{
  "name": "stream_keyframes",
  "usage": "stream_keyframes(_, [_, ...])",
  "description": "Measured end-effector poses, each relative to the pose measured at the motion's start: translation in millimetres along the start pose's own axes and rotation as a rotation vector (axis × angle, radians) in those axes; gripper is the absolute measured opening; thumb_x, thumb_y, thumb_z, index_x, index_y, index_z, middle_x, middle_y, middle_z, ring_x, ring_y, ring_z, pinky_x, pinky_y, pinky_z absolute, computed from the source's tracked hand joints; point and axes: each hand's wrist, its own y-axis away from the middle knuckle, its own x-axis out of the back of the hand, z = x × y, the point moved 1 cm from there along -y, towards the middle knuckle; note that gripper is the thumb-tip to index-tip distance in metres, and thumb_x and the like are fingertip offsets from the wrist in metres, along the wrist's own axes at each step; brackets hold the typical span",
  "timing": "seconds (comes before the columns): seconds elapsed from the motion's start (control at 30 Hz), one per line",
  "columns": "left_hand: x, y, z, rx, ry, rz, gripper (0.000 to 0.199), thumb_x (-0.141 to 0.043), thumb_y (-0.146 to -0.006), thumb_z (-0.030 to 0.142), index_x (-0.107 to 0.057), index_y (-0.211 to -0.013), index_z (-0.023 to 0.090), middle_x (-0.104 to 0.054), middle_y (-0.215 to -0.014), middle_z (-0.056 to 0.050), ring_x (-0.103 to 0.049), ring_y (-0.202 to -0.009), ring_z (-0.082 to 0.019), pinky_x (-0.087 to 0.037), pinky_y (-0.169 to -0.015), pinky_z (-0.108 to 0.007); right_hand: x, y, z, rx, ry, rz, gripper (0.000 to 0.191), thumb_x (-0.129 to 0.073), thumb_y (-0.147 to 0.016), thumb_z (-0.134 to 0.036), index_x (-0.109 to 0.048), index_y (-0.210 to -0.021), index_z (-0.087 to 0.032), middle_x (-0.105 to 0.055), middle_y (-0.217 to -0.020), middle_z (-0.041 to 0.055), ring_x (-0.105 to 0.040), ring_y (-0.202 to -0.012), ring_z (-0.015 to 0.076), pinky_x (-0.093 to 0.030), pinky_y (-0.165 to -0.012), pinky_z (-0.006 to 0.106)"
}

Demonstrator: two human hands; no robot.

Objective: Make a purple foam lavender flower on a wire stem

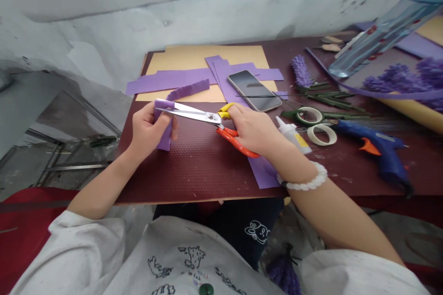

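Observation:
My left hand [148, 126] pinches a folded purple paper strip [164, 140] above the left part of the table. The strip's far end curls up and to the right, over the tan sheet. In my right hand [254, 129] is a pair of scissors [204, 116] with one yellow and one red-orange handle loop. Its blades point left, slightly parted, and reach across the strip beside my left thumb. Whether they have cut into the paper I cannot tell.
On the tan sheet [155, 62] lie several purple strips [187, 76] and a phone [254, 90]. To the right are a glue bottle [294, 136], tape rolls [321, 135], a blue glue gun [384, 147], green stems, purple flowers [301, 71] and a clear water bottle [377, 37].

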Motion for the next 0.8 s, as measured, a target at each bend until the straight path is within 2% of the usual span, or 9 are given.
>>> stream_keyframes(0.07, [-1.1,-0.1,3.4,0.018,-0.041,-0.009,0.006,-0.059,-0.081,0.023,-0.058,-0.078,0.018,-0.061,-0.053,0.004,-0.055,-0.036,-0.008,-0.045,-0.036,-0.019,1.2,-0.2,-0.4,-0.006,0.006,-0.027,0.046,-0.039,-0.09,-0.051,-0.059,-0.104,-0.013,-0.067,-0.111,0.015,-0.062,-0.09,0.0249,-0.039,-0.062,0.03])
stream_keyframes(0.2, [-4.4,0.5,11.5,0.079,-0.13,-0.043,0.014,-0.057,-0.078,0.017,-0.056,-0.064,0.018,-0.059,-0.048,0.004,-0.054,-0.037,-0.008,-0.046,-0.037,-0.018,3.9,-0.9,-2.5,-0.043,0.044,-0.121,0.04,-0.042,-0.089,-0.048,-0.061,-0.098,-0.014,-0.071,-0.096,0.0122,-0.063,-0.076,0.0229,-0.032,-0.057,0.029])
stream_keyframes(0.33, [-5.8,0.8,12.9,0.097,-0.134,-0.05,0.015,-0.056,-0.075,0.012,-0.055,-0.061,0.018,-0.059,-0.048,0.004,-0.054,-0.036,-0.008,-0.045,-0.036,-0.017,5.2,-1.3,-5.2,-0.083,0.103,-0.184,0.036,-0.043,-0.088,-0.045,-0.062,-0.097,-0.015,-0.072,-0.084,0.0091,-0.061,-0.064,0.0211,-0.025,-0.054,0.029])
stream_keyframes(0.8, [-8.2,0.6,12.4,0.164,-0.124,-0.037,0.014,-0.057,-0.077,0.015,-0.054,-0.064,0.017,-0.06,-0.049,0.003,-0.053,-0.034,-0.008,-0.044,-0.033,-0.017,4.1,-4.4,-6.7,-0.135,0.23,-0.266,0.042,-0.041,-0.088,-0.046,-0.066,-0.097,-0.013,-0.07,-0.075,0.0115,-0.062,-0.063,0.0245,-0.022,-0.053,0.03])
